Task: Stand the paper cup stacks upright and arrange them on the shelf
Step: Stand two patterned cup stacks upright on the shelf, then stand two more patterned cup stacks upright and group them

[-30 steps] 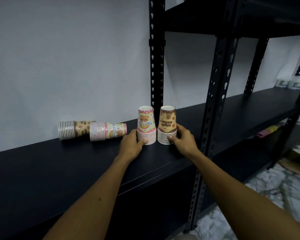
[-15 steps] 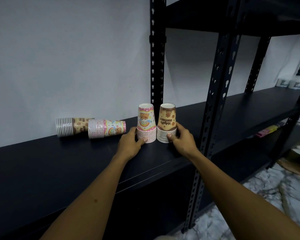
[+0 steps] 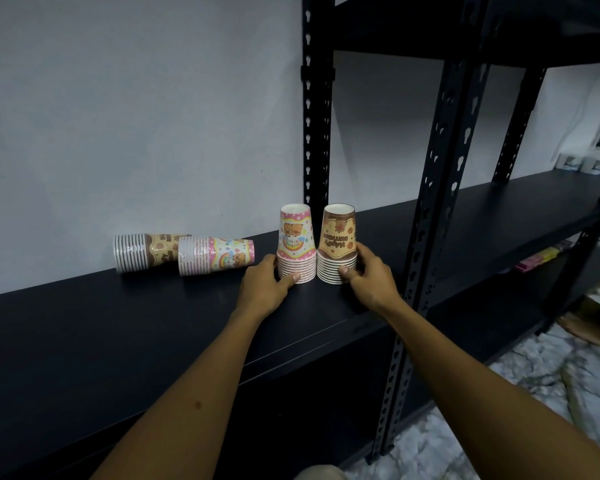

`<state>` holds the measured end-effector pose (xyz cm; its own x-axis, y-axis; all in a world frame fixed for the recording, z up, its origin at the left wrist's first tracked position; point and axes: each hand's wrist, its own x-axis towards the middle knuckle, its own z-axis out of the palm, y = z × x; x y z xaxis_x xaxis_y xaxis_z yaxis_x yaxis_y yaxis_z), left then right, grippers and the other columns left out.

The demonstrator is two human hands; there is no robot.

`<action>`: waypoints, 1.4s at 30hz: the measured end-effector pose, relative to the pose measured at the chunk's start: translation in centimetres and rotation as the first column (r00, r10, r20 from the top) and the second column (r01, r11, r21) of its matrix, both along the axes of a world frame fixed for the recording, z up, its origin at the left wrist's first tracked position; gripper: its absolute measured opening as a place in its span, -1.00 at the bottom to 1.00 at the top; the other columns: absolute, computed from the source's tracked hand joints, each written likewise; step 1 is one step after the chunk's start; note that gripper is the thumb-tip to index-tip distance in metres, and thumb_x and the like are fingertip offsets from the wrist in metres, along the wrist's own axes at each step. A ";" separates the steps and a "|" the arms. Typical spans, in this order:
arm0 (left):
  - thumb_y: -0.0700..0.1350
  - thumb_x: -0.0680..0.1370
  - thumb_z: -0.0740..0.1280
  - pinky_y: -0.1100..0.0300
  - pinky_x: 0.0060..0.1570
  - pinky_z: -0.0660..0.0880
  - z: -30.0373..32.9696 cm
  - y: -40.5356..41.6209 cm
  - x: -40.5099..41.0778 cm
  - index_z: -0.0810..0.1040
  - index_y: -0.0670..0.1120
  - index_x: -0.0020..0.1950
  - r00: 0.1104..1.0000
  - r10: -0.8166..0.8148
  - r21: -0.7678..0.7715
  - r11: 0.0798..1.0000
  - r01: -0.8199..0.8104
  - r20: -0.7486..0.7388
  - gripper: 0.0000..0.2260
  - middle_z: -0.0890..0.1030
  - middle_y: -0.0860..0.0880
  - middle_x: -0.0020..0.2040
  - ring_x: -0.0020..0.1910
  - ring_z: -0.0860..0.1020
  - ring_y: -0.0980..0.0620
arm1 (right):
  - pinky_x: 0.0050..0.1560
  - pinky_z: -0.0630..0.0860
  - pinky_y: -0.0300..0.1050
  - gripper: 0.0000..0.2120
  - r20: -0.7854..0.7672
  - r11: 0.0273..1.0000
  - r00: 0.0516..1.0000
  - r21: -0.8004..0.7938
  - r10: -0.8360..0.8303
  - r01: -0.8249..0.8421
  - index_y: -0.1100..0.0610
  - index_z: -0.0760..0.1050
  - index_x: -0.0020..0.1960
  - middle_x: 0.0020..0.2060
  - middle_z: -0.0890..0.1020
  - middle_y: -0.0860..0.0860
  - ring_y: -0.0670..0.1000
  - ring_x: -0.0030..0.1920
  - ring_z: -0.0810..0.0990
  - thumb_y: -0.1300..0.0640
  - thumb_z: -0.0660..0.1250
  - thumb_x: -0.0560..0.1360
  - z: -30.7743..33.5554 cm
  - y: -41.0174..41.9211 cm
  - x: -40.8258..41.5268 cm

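Two paper cup stacks stand rims down, side by side, on the black shelf [image 3: 153, 327]: a pink stack [image 3: 296, 242] and a brown stack [image 3: 338, 242]. My left hand [image 3: 265, 284] grips the base of the pink stack, thumb in front. My right hand [image 3: 369, 280] wraps the base of the brown stack. Further left two more stacks lie on their sides near the wall: a brown one [image 3: 146, 252] and a pink one [image 3: 215, 256] in front of it.
Black perforated uprights [image 3: 316, 133] [image 3: 437, 188] rise just behind and to the right of the standing stacks. An upper shelf [image 3: 465, 26] hangs overhead. The shelf runs on to the right [image 3: 516, 206]. A lower shelf holds small colourful packs [image 3: 537, 259]. Marble floor lies below right.
Both hands stay on the two standing stacks, which sit in the same spot. Only the camera view has shifted slightly.
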<state>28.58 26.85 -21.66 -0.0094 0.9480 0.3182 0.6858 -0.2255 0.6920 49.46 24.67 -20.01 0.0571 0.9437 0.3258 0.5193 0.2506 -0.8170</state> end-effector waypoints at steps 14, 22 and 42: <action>0.11 0.49 0.36 0.04 0.13 0.51 0.3 -0.4 0.0 0.42 -0.10 0.30 0.999 0.001 -0.028 1.000 -0.002 -0.040 -0.53 0.57 -0.09 0.23 0.18 0.54 -0.07 | 0.21 0.41 -0.15 -0.47 -0.012 0.999 1.000 -0.040 -0.021 0.020 0.07 0.31 0.44 0.25 0.57 0.02 0.02 0.22 0.53 0.21 0.36 0.50 0.1 0.1 0.0; 0.05 0.51 0.36 0.01 0.18 0.49 0.7 -1.3 0.1 0.36 -0.13 0.38 0.994 -0.020 -0.048 0.999 0.014 -0.107 -0.49 0.53 -0.09 0.27 0.21 0.51 -0.08 | 0.25 0.47 -0.03 -0.45 0.000 1.000 1.000 -0.015 0.005 -0.005 0.00 0.33 0.40 0.21 0.57 -0.04 -0.01 0.19 0.53 0.11 0.40 0.45 0.4 -1.0 -0.3; -0.34 0.37 0.29 -0.02 0.29 0.37 5.3 -4.3 -11.0 0.49 -0.27 0.26 0.810 0.253 0.385 0.922 -0.037 -0.529 -0.56 0.46 -0.22 0.30 0.31 0.41 -0.20 | 0.23 0.45 -0.01 -0.59 0.489 0.955 0.848 0.089 0.206 -0.283 0.22 0.46 0.30 0.23 0.56 0.15 0.13 0.24 0.51 0.09 0.29 0.49 -0.1 -4.6 -11.6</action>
<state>17.59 22.55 -16.36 0.1441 0.7789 0.6103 0.9688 -0.2367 0.0733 37.82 20.05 -20.13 -0.3650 0.8434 0.3942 0.7359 0.5207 -0.4328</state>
